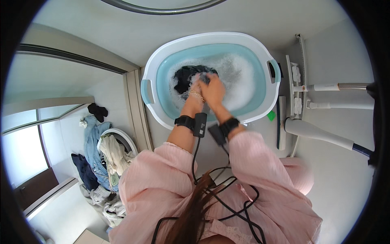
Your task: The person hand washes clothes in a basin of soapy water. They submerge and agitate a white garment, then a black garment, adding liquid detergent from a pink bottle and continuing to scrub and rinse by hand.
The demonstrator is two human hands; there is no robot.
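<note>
A white and teal plastic basin [170, 50] holds sudsy water, with thick foam [240, 82] toward its right side. Black wet cloth [184, 77] lies in the water left of centre. Both my hands meet over the cloth. My left hand [196, 84], with a bracelet at the wrist, is partly hidden by suds and the other hand. My right hand [214, 88] is closed on a bunched piece of the dark cloth, pressed against my left hand. What the left fingers hold cannot be made out.
Clothes [97, 152] and a white round tub [132, 141] stand at the left beyond a door frame [135, 106]. Mop and cleaner heads [297, 88] with handles hang or lean at the right. A green scrap [271, 115] lies beside the basin. Black cables [234, 210] loop across my lap.
</note>
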